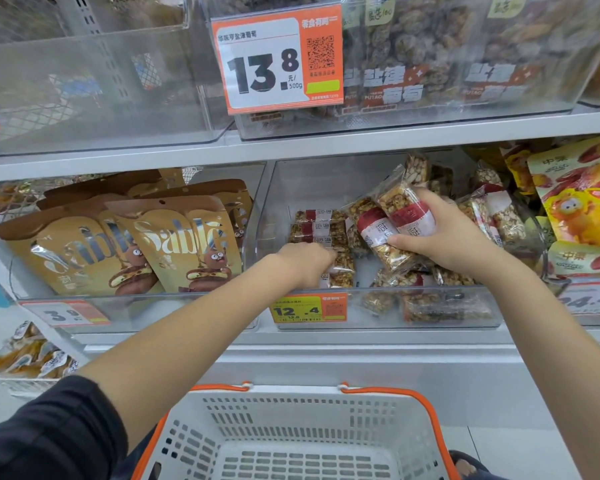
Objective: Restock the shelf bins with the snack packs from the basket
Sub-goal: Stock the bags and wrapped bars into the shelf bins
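White basket (291,441) below; right grip (444,237) clamps clear red-banded nut-brittle packs (392,216); left grip (309,259) hidden, unclear.

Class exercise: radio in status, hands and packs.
Left hand down in bin, on stacked packs. Right hand grips two packs. Basket looks empty. Nothing blocking.

One head-worn view looks forward and down, close to the shelf bin (378,306), basket (291,438) beneath

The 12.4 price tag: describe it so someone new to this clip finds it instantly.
Start at the white basket and look straight up to the clear bin of nut bars. The 12.4 tag is on its front wall, below the left hand; it alone is yellow and orange.
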{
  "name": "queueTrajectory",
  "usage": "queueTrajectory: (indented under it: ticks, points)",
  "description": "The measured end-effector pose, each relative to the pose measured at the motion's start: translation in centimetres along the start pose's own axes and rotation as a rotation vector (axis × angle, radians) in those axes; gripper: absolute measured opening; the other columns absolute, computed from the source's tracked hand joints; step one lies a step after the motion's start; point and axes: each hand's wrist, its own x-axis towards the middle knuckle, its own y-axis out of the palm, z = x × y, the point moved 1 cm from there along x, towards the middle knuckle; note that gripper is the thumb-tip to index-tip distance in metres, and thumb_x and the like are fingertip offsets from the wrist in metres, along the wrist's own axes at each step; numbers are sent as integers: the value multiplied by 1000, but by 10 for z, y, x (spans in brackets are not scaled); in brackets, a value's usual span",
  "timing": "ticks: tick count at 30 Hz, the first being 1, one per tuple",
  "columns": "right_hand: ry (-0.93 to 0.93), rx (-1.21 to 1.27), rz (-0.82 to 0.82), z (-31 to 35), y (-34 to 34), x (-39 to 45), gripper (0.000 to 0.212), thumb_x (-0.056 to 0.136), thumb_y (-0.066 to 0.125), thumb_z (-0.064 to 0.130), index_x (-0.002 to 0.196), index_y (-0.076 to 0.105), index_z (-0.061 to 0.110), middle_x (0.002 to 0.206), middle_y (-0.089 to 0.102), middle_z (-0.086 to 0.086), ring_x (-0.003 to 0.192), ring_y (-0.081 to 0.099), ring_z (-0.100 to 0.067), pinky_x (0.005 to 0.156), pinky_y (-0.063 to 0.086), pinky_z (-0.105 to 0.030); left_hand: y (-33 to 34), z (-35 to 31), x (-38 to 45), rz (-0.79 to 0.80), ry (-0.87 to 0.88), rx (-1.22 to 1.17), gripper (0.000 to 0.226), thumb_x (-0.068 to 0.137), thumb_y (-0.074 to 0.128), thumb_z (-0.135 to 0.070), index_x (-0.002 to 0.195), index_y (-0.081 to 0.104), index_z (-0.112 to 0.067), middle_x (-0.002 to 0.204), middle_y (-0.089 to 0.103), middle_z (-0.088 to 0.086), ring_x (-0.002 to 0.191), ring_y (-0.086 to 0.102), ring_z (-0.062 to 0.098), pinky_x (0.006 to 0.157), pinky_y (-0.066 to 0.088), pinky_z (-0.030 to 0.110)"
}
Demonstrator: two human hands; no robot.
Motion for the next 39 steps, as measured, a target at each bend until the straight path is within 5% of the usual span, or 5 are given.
queueTrajectory:
  ticks: [10, 15, 29, 34, 39]
  points:
    - [4, -2, 6, 3, 0, -1, 72, 77, 76, 36, 138, 38, 34, 132, 48, -4, 121, 42, -19, 93, 34, -30, -4, 19, -8, 17, -96, -136, 20, 73, 69, 0, 88, 62, -11, 93, 63, 5, 87, 62, 25, 67, 51, 30]
    - [-1, -3, 6, 2, 0, -2, 69, 77, 76, 36, 136, 40, 34, 129, 50, -3, 119, 43, -18, 93, 35, -29, -5, 17, -20, -54, 21, -303, 35, 83, 62, 3, 115, 66, -11, 112, 65, 3, 96, 59, 15, 86, 51, 28]
    - [-1, -22, -1, 8, 0, -8, 70, 77, 76, 34, 137, 40, 33, 132, 46, -2, 127, 38, -19, 95, 31, -30, -6, 10, -34, 12, 45, -419, 41, 87, 42, 8, 107, 71, -12, 121, 64, 1, 113, 57, 17, 95, 42, 25]
    - [-25, -10, -39, 11, 0, -11, 68, 78, 76, 31, 137, 42, 31, 129, 45, 0, 123, 39, -17, 94, 31, -26, -25, -7, -26, -198, -39, -872, 39, 92, 53, -11, 132, 52, -9, 125, 61, 7, 109, 60, 14, 90, 50, 23]
    - [-93, 25, -47, 11, 1, -14, 56, 79, 74, 24, 127, 47, 36, 117, 47, 8, 111, 39, -7, 85, 31, -23, -28, -45, -5, 30, -58, -1451, 48, 86, 67, -36, 127, 52, -15, 125, 59, 1, 107, 60, 13, 88, 54, 30]
